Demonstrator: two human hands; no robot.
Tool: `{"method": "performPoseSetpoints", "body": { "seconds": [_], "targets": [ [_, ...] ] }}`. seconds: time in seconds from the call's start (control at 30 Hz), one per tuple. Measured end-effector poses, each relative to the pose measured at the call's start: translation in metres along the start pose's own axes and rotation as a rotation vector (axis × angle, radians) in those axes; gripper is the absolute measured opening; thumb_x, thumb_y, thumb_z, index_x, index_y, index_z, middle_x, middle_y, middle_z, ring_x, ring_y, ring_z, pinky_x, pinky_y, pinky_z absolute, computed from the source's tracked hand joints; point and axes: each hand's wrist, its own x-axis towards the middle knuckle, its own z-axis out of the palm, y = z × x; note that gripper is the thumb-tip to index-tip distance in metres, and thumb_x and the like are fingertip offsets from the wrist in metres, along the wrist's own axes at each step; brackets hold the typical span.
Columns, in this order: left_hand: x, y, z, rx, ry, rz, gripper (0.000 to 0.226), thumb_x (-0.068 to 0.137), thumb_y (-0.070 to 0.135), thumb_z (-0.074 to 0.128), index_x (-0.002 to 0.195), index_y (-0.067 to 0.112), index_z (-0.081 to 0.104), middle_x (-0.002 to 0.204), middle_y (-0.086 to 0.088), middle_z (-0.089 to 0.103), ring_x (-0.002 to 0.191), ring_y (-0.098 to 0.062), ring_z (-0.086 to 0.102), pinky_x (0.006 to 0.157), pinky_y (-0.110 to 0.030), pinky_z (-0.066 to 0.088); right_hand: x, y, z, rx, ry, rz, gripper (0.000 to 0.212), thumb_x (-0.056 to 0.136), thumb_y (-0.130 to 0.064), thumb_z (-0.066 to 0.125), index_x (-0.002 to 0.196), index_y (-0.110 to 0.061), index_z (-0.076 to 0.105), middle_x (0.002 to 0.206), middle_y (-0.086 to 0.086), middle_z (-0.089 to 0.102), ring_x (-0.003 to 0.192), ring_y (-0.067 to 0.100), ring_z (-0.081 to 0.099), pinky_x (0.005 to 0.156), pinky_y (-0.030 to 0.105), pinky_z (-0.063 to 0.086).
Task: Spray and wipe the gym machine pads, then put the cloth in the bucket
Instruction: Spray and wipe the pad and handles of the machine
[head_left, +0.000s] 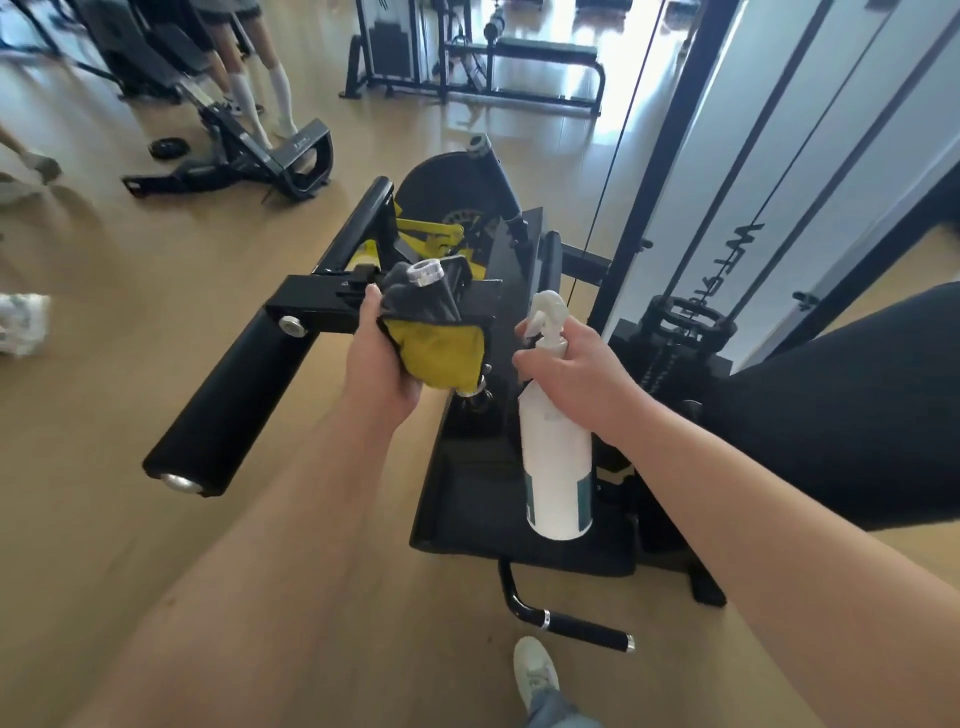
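Cloth (441, 358), bunched yellow and grey, was gripped by the curled fingers of the left hand (382, 364) at the machine's arm (322, 306), while a white spray bottle (556, 467) was clasped in the right hand (571, 374).

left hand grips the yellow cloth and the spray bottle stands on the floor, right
No. The left hand does grip the yellow cloth, but the right hand holds the spray bottle up by its neck; the head view shows it.
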Motion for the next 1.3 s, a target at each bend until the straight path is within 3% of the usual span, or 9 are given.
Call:
{"method": "performPoseSetpoints", "body": {
  "seconds": [0.13, 0.27, 0.37, 0.5, 0.6, 0.7, 0.8, 1.03, 1.3],
  "targets": [
    [0.007, 0.013, -0.005, 0.068, -0.036, -0.14, 0.068, 0.102, 0.063, 0.034, 0.145, 0.014, 0.057, 0.138, -0.011, 0.064, 0.127, -0.028, 0.063, 0.099, -0.042, 0.054, 0.015, -0.01, -0.009, -0.096, -0.051, -0.026, 0.024, 0.093, -0.024, 0.064, 0.106, -0.043, 0.056, 0.097, 0.005, 0.067, 0.079, 0.026, 0.068, 0.077, 0.05, 0.062],
    [0.027, 0.025, 0.001, 0.021, -0.01, -0.138, 0.06, 0.096, 0.037, 0.038, 0.145, 0.006, 0.055, 0.131, -0.02, 0.062, 0.122, -0.033, 0.061, 0.11, -0.049, 0.047, 0.048, -0.016, -0.022, -0.179, -0.029, -0.052, 0.03, 0.091, -0.019, 0.061, 0.115, -0.037, 0.059, 0.093, 0.006, 0.068, 0.075, 0.027, 0.067, 0.071, 0.049, 0.062],
    [0.047, 0.031, 0.01, -0.056, 0.002, -0.103, 0.053, 0.083, 0.013, 0.039, 0.129, -0.004, 0.058, 0.119, -0.027, 0.069, 0.108, -0.044, 0.069, 0.102, -0.056, 0.051, 0.08, -0.018, -0.034, -0.209, -0.021, -0.063, 0.026, 0.089, -0.022, 0.061, 0.115, -0.029, 0.06, 0.098, 0.007, 0.068, 0.084, 0.03, 0.07, 0.075, 0.053, 0.062],
    [0.077, 0.041, 0.038, 0.294, 0.055, -0.047, 0.027, 0.096, -0.004, 0.036, 0.106, 0.007, 0.059, 0.096, -0.011, 0.068, 0.081, -0.023, 0.069, 0.085, -0.042, 0.057, 0.121, -0.022, -0.051, -0.214, -0.015, -0.085, 0.025, 0.089, -0.024, 0.06, 0.114, -0.024, 0.06, 0.102, 0.01, 0.068, 0.092, 0.034, 0.069, 0.08, 0.052, 0.061],
    [0.105, 0.043, 0.046, 0.48, 0.048, 0.033, 0.039, 0.096, -0.011, 0.04, 0.12, 0.013, 0.06, 0.11, -0.014, 0.063, 0.095, -0.029, 0.066, 0.092, -0.05, 0.055, 0.147, -0.024, -0.06, -0.232, -0.024, -0.085, 0.024, 0.09, -0.024, 0.06, 0.114, -0.022, 0.059, 0.101, 0.011, 0.069, 0.091, 0.033, 0.07, 0.079, 0.049, 0.061],
    [0.125, 0.039, 0.052, 0.263, -0.049, 0.04, 0.039, 0.102, -0.008, 0.037, 0.139, -0.001, 0.051, 0.12, -0.022, 0.063, 0.113, -0.034, 0.063, 0.11, -0.05, 0.048, 0.168, -0.023, -0.065, -0.277, -0.014, -0.083, 0.026, 0.09, -0.026, 0.061, 0.115, -0.02, 0.06, 0.099, 0.008, 0.069, 0.089, 0.03, 0.07, 0.08, 0.05, 0.063],
    [0.14, 0.044, 0.064, 0.084, -0.132, 0.022, 0.03, 0.107, 0.005, 0.04, 0.132, 0.003, 0.056, 0.111, -0.015, 0.073, 0.103, -0.024, 0.072, 0.098, -0.037, 0.058, 0.19, -0.024, -0.065, -0.284, -0.015, -0.058, 0.027, 0.089, -0.027, 0.063, 0.114, -0.02, 0.06, 0.099, 0.007, 0.067, 0.089, 0.029, 0.069, 0.078, 0.047, 0.061],
    [0.191, 0.051, 0.073, 0.059, -0.151, -0.068, 0.029, 0.101, 0.004, 0.041, 0.118, 0.002, 0.065, 0.103, -0.012, 0.076, 0.101, -0.026, 0.073, 0.081, -0.035, 0.06, 0.223, -0.026, -0.058, -0.349, 0.083, -0.092, 0.018, 0.086, -0.028, 0.064, 0.098, -0.014, 0.064, 0.09, 0.004, 0.065, 0.083, 0.028, 0.065, 0.072, 0.042, 0.058],
    [0.223, 0.047, 0.089, 0.135, -0.415, -0.153, 0.05, 0.097, -0.005, 0.048, 0.138, 0.022, 0.059, 0.118, -0.014, 0.071, 0.097, -0.023, 0.074, 0.075, -0.033, 0.061, 0.234, -0.026, -0.057, -0.366, 0.064, -0.129, 0.022, 0.088, -0.025, 0.068, 0.108, -0.015, 0.064, 0.099, 0.001, 0.064, 0.089, 0.02, 0.064, 0.079, 0.043, 0.058]
  ]
}}
